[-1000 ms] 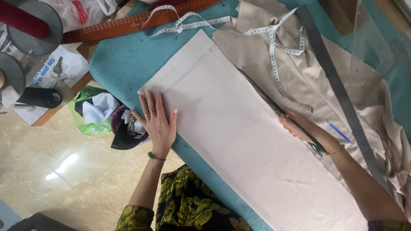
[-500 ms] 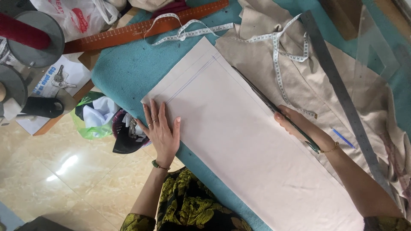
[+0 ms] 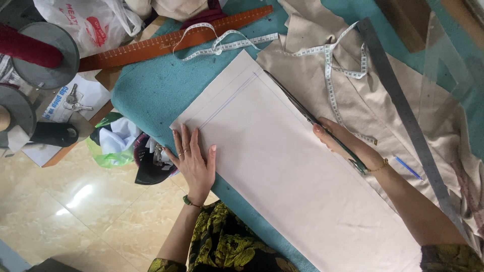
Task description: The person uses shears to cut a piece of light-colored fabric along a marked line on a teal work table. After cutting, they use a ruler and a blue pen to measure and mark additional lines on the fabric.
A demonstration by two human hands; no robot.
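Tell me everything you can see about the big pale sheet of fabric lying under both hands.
The pale fabric sheet is a long, smooth, off-white rectangle, cloth by its look, lying flat and slanted across the teal table cover. Thin blue lines run just inside its upper left edges. The left hand presses flat, fingers spread, on its left edge. The right hand rests at its right edge, holding long scissors whose blades lie along that edge. Beyond that edge lies beige fabric. The sheet's far lower corner runs out of frame.

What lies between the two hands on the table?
In the head view, only the bare pale fabric panel spans the stretch between the left hand, flat on its near edge, and the right hand holding scissors along its far edge.
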